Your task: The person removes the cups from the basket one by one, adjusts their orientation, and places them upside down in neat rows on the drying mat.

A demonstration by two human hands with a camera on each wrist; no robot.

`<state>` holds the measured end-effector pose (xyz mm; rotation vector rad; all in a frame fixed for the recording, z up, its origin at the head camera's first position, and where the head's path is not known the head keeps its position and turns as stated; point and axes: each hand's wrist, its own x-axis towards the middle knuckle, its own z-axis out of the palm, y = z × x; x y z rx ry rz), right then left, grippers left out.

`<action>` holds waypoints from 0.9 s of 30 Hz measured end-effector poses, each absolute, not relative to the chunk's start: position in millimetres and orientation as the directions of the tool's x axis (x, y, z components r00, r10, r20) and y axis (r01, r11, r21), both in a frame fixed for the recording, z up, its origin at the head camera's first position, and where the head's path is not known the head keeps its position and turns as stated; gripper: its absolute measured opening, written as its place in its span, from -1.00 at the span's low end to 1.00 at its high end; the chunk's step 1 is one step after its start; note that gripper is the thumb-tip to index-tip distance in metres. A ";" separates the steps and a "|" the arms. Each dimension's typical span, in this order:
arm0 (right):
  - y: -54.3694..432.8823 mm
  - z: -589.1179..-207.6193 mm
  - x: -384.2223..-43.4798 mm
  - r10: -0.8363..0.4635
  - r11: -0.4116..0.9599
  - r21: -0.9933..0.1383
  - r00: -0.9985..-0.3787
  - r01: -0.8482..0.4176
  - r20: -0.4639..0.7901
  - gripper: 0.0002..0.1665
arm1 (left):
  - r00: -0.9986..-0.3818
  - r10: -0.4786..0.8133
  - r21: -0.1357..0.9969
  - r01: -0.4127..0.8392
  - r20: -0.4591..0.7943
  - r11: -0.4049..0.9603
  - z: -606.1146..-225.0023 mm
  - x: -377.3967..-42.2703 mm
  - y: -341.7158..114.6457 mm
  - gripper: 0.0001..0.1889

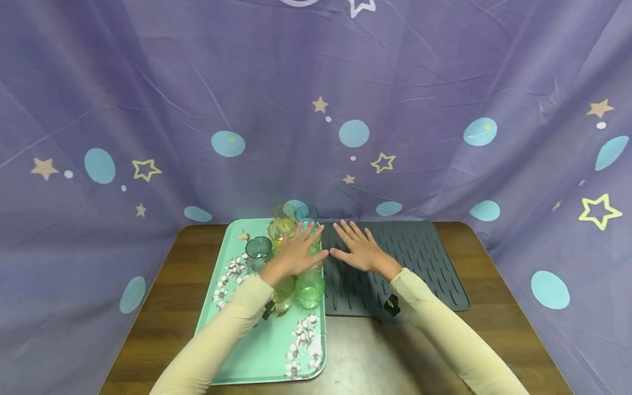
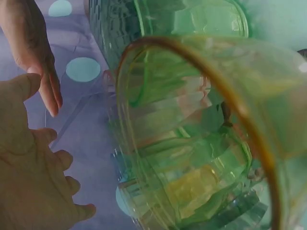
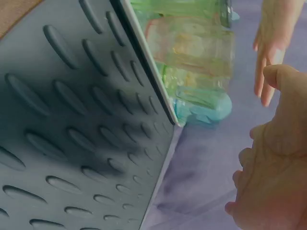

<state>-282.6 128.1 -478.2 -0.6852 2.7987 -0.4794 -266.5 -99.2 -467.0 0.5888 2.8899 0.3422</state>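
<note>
My left hand (image 1: 298, 252) hovers over a group of coloured glasses, fingers straight and spread, holding nothing. Beside it my right hand (image 1: 359, 249) is held above the dark ribbed drying mat (image 1: 415, 247), its fingers also spread and its grasp empty. The thumbs point toward each other. Several see-through glasses stand on the mint tray: a green glass (image 1: 310, 291), a dark teal glass (image 1: 258, 248), a blue glass (image 1: 307, 213) and yellow ones. An amber-rimmed glass (image 2: 240, 108) looms close in the left wrist view. Part of the group is hidden behind the left hand and sleeve.
The mint tray (image 1: 237, 367) with printed white flowers lies on the left of the brown wooden table (image 1: 163, 307). Its right edge meets the mat. A purple curtain (image 1: 276, 82) with stars and blue ovals hangs behind and along both sides.
</note>
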 end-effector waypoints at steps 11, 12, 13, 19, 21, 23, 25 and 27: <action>181.3 -443.5 -305.8 -0.417 0.808 -0.508 -0.899 -0.299 -0.134 -0.12 | -0.908 0.419 0.465 0.369 -0.006 0.805 -446.5 -262.8 -126.0 -0.08; 190.9 -443.1 -308.3 -0.400 0.807 -0.520 -0.907 -0.279 -0.135 -0.12 | -0.908 0.418 0.478 0.373 0.013 0.795 -445.9 -262.4 -128.8 -0.07; 200.8 -443.1 -310.4 -0.380 0.808 -0.531 -0.915 -0.257 -0.136 -0.13 | -0.910 0.414 0.496 0.374 0.031 0.784 -445.5 -262.1 -131.7 -0.06; 265.7 -453.4 -315.1 -0.263 0.815 -0.560 -0.956 -0.149 -0.128 -0.12 | -0.930 0.356 0.614 0.337 0.096 0.714 -443.8 -260.3 -150.6 -0.01; 286.3 -458.5 -312.3 -0.229 0.813 -0.571 -0.965 -0.116 -0.129 -0.12 | -0.938 0.331 0.655 0.316 0.106 0.686 -443.0 -259.6 -157.9 -0.01; 304.2 -463.3 -307.7 -0.197 0.810 -0.581 -0.970 -0.081 -0.139 -0.12 | -0.944 0.309 0.684 0.301 0.116 0.665 -442.4 -258.6 -165.5 -0.01; 319.9 -468.1 -302.7 -0.171 0.807 -0.589 -0.974 -0.051 -0.151 -0.13 | -0.948 0.291 0.711 0.290 0.125 0.640 -442.0 -258.0 -173.3 -0.01; 333.4 -473.6 -298.3 -0.150 0.799 -0.600 -0.975 -0.023 -0.162 -0.13 | -0.955 0.270 0.740 0.271 0.125 0.615 -441.1 -257.0 -180.5 -0.02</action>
